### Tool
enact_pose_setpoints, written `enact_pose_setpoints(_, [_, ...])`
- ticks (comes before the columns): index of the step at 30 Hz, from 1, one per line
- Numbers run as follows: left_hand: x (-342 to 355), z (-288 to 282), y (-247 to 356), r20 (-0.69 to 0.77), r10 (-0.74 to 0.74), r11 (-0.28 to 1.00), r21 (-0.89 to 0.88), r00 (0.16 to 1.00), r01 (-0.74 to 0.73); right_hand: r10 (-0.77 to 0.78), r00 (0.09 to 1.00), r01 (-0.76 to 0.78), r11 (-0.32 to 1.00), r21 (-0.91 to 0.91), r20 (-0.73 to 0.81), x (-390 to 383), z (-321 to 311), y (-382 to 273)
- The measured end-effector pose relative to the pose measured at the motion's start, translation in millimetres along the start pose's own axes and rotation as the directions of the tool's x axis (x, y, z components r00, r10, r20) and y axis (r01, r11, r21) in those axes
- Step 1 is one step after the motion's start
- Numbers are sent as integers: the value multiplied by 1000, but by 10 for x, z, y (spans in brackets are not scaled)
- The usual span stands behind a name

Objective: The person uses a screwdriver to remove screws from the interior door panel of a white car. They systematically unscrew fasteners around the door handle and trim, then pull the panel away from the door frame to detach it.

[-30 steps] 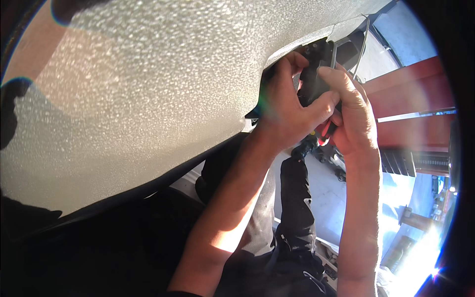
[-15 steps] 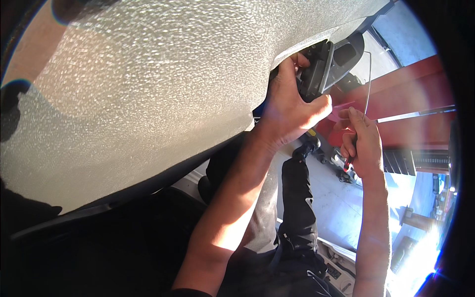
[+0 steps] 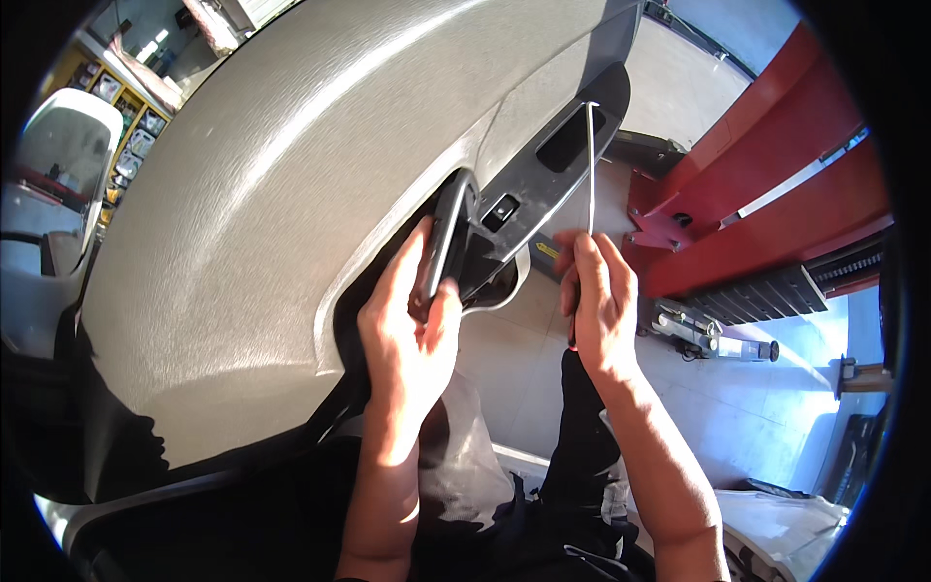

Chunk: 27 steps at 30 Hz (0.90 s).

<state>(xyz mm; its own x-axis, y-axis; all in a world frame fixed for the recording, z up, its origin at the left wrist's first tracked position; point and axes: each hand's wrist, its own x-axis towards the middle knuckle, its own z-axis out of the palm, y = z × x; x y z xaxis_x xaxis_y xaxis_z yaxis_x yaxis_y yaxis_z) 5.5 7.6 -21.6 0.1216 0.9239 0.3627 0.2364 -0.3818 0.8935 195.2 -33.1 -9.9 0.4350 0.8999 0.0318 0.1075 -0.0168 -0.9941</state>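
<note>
My left hand (image 3: pixel 400 335) grips a long dark trim piece (image 3: pixel 448 238) with a shiny edge, at the opening in a beige car door panel (image 3: pixel 233 213). Its thumb and fingers sit on opposite sides of the piece. Beside that, a dark grey armrest panel (image 3: pixel 548 189) carries a small window switch (image 3: pixel 501 211) and a recessed pocket. To the right, my right hand (image 3: pixel 606 301) is closed around the handle of a thin metal hook tool (image 3: pixel 591 175). The tool's bent tip points up, overlapping the armrest panel in view; whether it touches cannot be told.
Red steel lift parts (image 3: pixel 756 155) rise at the right, with metal equipment (image 3: pixel 698 330) low beside them. A side mirror (image 3: pixel 73 145) and shelves of bottles (image 3: pixel 141 145) show at the far left. My legs are below my hands.
The view has shifted back, showing more of the door panel. My left hand has come down and left, now around the trim piece. The hook tool now appears in front of the armrest panel.
</note>
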Motion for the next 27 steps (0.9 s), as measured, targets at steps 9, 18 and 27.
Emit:
enact_pose_setpoints(9, [203,284,601,-23,-117,730,675,993,102,-27,960,74,985,-158,278,164,-895,691])
enact_pose_setpoints(18, [160,346,309,-249,47,700,699,967,146,14,922,-15,1000,-2,386,-369,-939,1454])
enact_pose_setpoints(27, [232,235,397,-152,139,704,710,979,10,39,855,37,990,-136,517,-1004,-1884,1740])
